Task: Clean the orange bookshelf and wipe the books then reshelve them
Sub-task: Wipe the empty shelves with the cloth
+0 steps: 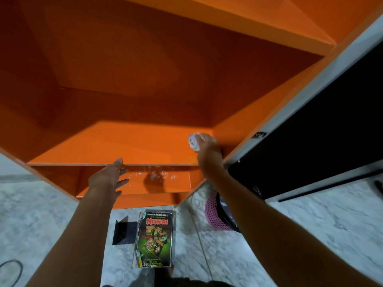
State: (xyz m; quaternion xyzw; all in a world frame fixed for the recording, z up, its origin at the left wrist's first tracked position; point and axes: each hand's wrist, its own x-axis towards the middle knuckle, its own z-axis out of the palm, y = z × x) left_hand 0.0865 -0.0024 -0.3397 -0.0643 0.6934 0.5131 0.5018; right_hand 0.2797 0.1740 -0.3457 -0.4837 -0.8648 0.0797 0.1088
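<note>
Right hand [208,148] clutches a crumpled white cloth [193,141], pressed on the shelf board [116,146] at the back right corner of the orange bookshelf [124,79]. Left hand [105,179] is released, fingers spread, thumb on the board's front edge. Bookshelf fills the upper view, smooth flat orange panels, boxy. The lower shelf [165,184] is glossy with white glints. Stack of books [155,239] lies flat on the marbled tile floor [290,235] between the forearms, well apart from both hands; top cover dark green, red "MISTERI", worn edges. Black bookend [124,233] just left of it. Pink mesh basket [215,212] to the right.
</note>
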